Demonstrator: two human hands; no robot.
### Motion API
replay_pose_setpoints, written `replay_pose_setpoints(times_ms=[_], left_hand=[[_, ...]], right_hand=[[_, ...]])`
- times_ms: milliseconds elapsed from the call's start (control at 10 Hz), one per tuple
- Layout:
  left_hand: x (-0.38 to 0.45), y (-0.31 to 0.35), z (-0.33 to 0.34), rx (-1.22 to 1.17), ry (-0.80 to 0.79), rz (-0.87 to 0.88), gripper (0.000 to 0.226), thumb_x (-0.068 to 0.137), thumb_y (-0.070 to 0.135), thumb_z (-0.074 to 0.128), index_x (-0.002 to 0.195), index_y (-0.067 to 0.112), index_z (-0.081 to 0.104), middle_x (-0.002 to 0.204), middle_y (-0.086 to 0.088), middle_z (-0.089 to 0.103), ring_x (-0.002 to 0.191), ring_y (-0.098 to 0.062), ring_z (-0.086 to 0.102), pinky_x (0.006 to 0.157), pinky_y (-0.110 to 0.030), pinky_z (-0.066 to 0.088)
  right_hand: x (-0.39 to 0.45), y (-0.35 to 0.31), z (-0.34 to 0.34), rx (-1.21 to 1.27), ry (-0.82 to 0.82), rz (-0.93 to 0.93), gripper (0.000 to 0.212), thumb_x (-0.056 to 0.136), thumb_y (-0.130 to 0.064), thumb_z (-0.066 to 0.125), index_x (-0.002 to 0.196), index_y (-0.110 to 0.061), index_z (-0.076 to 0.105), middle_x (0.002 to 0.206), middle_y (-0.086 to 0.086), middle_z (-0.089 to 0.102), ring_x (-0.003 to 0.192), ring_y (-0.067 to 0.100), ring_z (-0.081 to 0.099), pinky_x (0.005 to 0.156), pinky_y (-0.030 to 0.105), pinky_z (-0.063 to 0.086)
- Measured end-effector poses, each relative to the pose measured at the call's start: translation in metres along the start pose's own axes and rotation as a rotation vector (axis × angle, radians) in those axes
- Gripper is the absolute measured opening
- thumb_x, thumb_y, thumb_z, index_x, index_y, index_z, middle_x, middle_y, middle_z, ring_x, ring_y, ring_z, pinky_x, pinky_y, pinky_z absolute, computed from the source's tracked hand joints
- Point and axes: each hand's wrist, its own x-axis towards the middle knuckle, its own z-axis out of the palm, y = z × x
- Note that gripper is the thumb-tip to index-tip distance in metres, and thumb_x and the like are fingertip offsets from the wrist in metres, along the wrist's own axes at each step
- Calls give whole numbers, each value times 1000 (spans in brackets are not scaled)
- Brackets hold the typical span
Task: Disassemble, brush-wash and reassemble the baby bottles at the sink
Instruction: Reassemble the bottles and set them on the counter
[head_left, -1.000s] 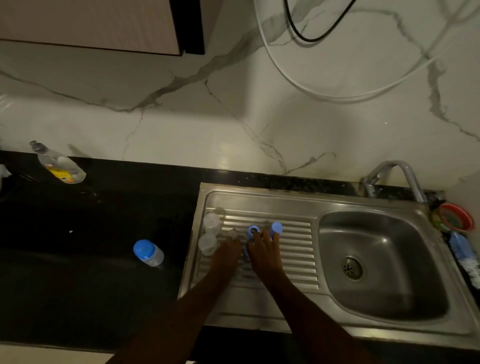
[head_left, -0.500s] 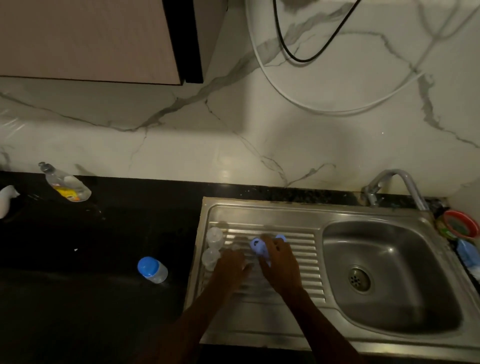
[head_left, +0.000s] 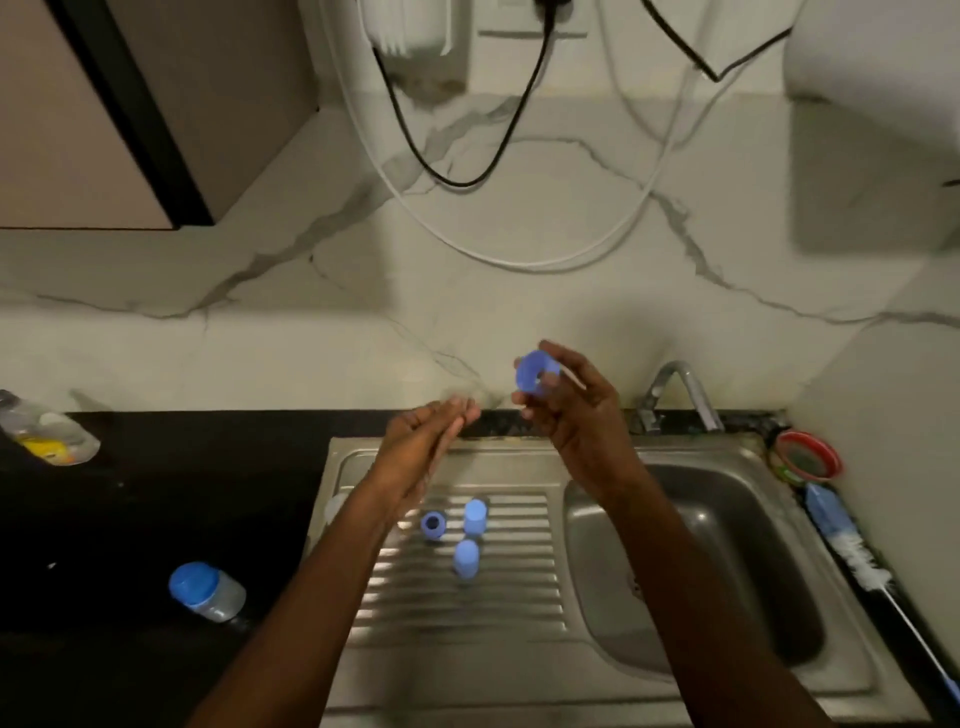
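Change: both your hands have risen from the drainboard (head_left: 509, 618); your right hand (head_left: 574, 410) now lifts a blue ring (head_left: 535, 376).
Grip: right fingers pinch the ring; left hand (head_left: 426, 447) looks relaxed, holding nothing, though blurred.
Purpose: likely inspection before reassembly.
Surface: three blue parts (head_left: 465, 535) rest on steel ribs; capped bottle (head_left: 208, 592) lies on dark counter (head_left: 130, 519).

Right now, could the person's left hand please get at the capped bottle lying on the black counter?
Probably yes: the left hand looks empty, and nothing lies between it and the blue-capped clear bottle on the bare black counter.
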Motion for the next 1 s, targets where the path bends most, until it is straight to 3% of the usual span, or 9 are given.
replay_pose_setpoints(times_ms=[100, 200, 300, 400, 600, 700, 800, 900, 1000], left_hand=[[0, -18, -3, 34, -84, 44, 26, 87, 23, 68, 109, 10, 72, 105, -3, 76, 92, -12, 73, 71, -16, 59], [1, -75, -48, 1154, 2, 199, 11, 82, 34, 81, 83, 23, 77, 76, 14, 70, 84, -10, 69, 76, -14, 50], [-1, -112, -81, 1385, 62, 160, 44, 58, 62, 71, 69, 20, 79, 66, 8, 71, 71, -7, 69, 74, -29, 54], [-4, -97, -55, 1177, 125, 149, 35, 72, 57, 81, 76, 22, 80, 69, 11, 73, 69, 5, 67, 72, -27, 54], [0, -32, 14, 473, 68, 296, 17, 91, 22, 75, 101, 9, 78, 95, -13, 78, 91, -19, 74, 86, -27, 58], [4, -40, 16, 273, 59, 192, 16, 92, 13, 69, 103, 3, 74, 95, -11, 77, 91, -15, 73, 85, -20, 57], [14, -72, -29, 1269, 35, 105, 18, 84, 33, 81, 88, 16, 79, 86, -1, 77, 85, -8, 71, 78, -18, 53], [13, -87, -51, 1658, 9, 44, 12, 82, 30, 81, 77, 19, 79, 74, 5, 73, 75, -1, 67, 68, -8, 41], [19, -60, -33, 1335, 72, 211, 11, 83, 33, 83, 76, 25, 79, 70, 12, 72, 71, 5, 67, 75, -20, 53]], right_hand=[[-20, 1, -29, 346, -7, 121, 34, 98, -15, 46, 111, -24, 76, 116, 15, 69, 79, 18, 69, 68, 25, 59], [-55, 71, -103, -828, -161, 122, 10, 93, -13, 68, 97, -16, 77, 99, 13, 72, 84, 26, 71, 74, 36, 56], [-80, 114, -161, -1548, -392, 271, 26, 78, -29, 72, 92, -8, 75, 95, 9, 71, 89, 25, 69, 78, 29, 47], [-58, 79, -122, -1332, -314, 252, 23, 82, -23, 82, 101, -12, 76, 95, -1, 72, 82, 3, 65, 80, 26, 51], [-2, -17, -51, -194, -82, 48, 31, 92, -6, 69, 121, -16, 69, 118, 20, 70, 90, 34, 71, 88, 41, 59], [-9, 2, -68, -27, 19, 85, 31, 99, -1, 53, 113, -19, 74, 117, 17, 70, 88, 27, 70, 79, 33, 59], [-33, 60, -122, -1203, -239, 114, 11, 88, -12, 77, 98, -14, 76, 94, 3, 71, 87, 17, 69, 75, 27, 53], [-45, 86, -161, -1528, -400, 224, 24, 67, -21, 90, 81, -8, 77, 78, 4, 71, 68, 11, 66, 63, 21, 51], [-14, 48, -120, -1335, -184, 268, 22, 88, -20, 77, 109, -16, 72, 100, -2, 70, 83, 0, 61, 81, 16, 52]])
